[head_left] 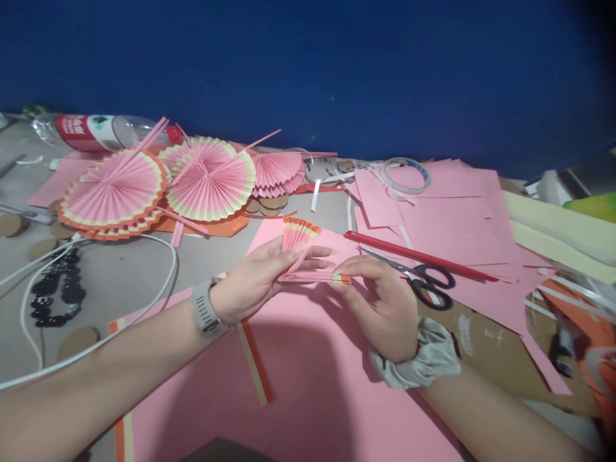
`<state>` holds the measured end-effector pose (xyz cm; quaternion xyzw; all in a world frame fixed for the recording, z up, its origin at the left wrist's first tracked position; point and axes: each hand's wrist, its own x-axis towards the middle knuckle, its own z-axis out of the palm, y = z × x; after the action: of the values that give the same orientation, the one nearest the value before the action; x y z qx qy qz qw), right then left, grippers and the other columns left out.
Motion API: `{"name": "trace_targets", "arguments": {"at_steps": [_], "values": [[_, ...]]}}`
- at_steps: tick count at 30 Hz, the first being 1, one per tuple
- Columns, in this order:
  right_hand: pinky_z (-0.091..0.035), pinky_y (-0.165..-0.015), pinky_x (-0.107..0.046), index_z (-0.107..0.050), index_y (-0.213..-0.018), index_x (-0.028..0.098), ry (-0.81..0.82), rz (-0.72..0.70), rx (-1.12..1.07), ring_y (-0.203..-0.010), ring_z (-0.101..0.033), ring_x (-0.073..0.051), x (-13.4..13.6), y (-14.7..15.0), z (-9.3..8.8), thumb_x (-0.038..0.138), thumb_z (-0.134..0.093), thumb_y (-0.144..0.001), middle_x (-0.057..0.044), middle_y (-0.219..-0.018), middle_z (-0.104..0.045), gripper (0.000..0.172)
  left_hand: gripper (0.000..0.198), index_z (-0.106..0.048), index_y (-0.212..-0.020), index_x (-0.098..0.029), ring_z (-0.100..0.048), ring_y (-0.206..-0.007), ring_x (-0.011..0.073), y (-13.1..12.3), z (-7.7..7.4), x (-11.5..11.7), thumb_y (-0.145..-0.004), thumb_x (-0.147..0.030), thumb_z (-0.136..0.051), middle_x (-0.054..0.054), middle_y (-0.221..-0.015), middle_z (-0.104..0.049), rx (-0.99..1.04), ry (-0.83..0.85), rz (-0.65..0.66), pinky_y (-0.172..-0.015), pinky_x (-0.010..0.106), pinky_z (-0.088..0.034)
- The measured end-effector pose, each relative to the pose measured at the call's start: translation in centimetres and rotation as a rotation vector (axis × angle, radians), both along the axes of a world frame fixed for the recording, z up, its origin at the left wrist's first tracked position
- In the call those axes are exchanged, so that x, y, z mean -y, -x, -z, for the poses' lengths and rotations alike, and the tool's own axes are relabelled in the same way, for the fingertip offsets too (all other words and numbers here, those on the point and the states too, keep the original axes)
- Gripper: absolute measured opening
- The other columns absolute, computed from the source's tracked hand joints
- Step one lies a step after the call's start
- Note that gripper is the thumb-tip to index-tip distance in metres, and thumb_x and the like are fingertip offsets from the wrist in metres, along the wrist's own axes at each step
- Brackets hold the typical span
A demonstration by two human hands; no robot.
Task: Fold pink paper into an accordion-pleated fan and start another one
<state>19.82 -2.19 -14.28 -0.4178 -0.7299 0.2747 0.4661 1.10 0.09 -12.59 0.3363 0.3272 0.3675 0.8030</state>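
Note:
Between my hands is a pleated pink paper fan [299,232] with an orange and cream edge, partly spread and partly pressed into a narrow stack. My left hand [262,273] grips its folded base between thumb and fingers. At the stack's striped end, my right hand [378,295] pinches the paper between thumb and forefinger. Below lies a large pink paper sheet [298,385] with a striped strip on it. Just right of the hands rest black-handled scissors [423,276] and a long red stick [418,255], both on pink paper.
Finished round paper fans [115,192] with pink sticks lie at the back left, before a plastic bottle [110,131] on its side. A tape roll [405,176] sits on stacked pink paper [457,212]. A white cable [158,301] and black beads [58,289] are at left.

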Motion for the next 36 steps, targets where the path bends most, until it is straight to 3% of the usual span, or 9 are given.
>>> {"name": "trace_targets", "arguments": {"at_steps": [5,11,22,32,36], "values": [[-0.047,-0.072,-0.030,-0.057,-0.095,0.022,0.005,0.016,0.082,-0.081,-0.058,-0.015,-0.35,-0.14,-0.07,0.012,-0.061,-0.079,-0.001,-0.085,-0.062,0.019,0.030,-0.056,-0.102,-0.015,-0.065,-0.094,0.0237,0.27,0.38,-0.09,-0.090,-0.040,-0.045,0.014,-0.112,-0.063,-0.176,-0.076,0.032,-0.075,0.037,-0.055],[-0.048,-0.073,-0.031,-0.058,-0.094,0.023,0.010,0.024,0.134,-0.080,-0.059,-0.016,-0.60,-0.29,0.00,0.015,-0.062,-0.079,-0.001,-0.085,-0.062,0.017,0.037,-0.055,-0.096,-0.012,-0.069,-0.071,0.0215,0.24,0.45,-0.40,-0.087,-0.047,-0.047,0.012,-0.079,-0.070,-0.261,-0.095,0.131,-0.063,0.032,-0.057],[-0.045,-0.078,-0.030,-0.057,-0.096,0.023,-0.007,0.022,0.136,-0.085,-0.057,-0.015,-0.82,-0.22,-0.11,0.013,-0.063,-0.079,-0.001,-0.089,-0.061,0.021,0.046,-0.059,-0.080,-0.013,-0.065,-0.057,0.0133,0.20,0.61,-0.32,-0.089,-0.052,-0.038,0.009,-0.073,-0.069,-0.418,-0.204,0.263,-0.054,0.021,-0.048],[-0.045,-0.075,-0.025,-0.058,-0.095,0.020,0.032,0.044,0.144,-0.082,-0.056,-0.011,-0.80,-0.05,-0.27,0.013,-0.065,-0.078,0.001,-0.087,-0.061,0.021,0.040,-0.057,-0.080,-0.012,-0.062,-0.055,0.0101,0.12,0.12,-0.12,-0.091,-0.046,-0.039,0.006,-0.071,-0.068,-0.420,-0.255,0.270,-0.050,0.018,-0.043],[-0.047,-0.076,-0.027,-0.056,-0.095,0.021,0.042,0.065,0.052,-0.085,-0.057,-0.012,-0.70,0.07,0.17,0.010,-0.066,-0.076,0.001,-0.088,-0.060,0.024,0.041,-0.057,-0.079,-0.012,-0.062,-0.054,0.0097,0.11,0.13,-0.12,-0.090,-0.048,-0.041,0.005,-0.070,-0.068,-0.442,-0.263,0.278,-0.048,0.018,-0.042]]}}
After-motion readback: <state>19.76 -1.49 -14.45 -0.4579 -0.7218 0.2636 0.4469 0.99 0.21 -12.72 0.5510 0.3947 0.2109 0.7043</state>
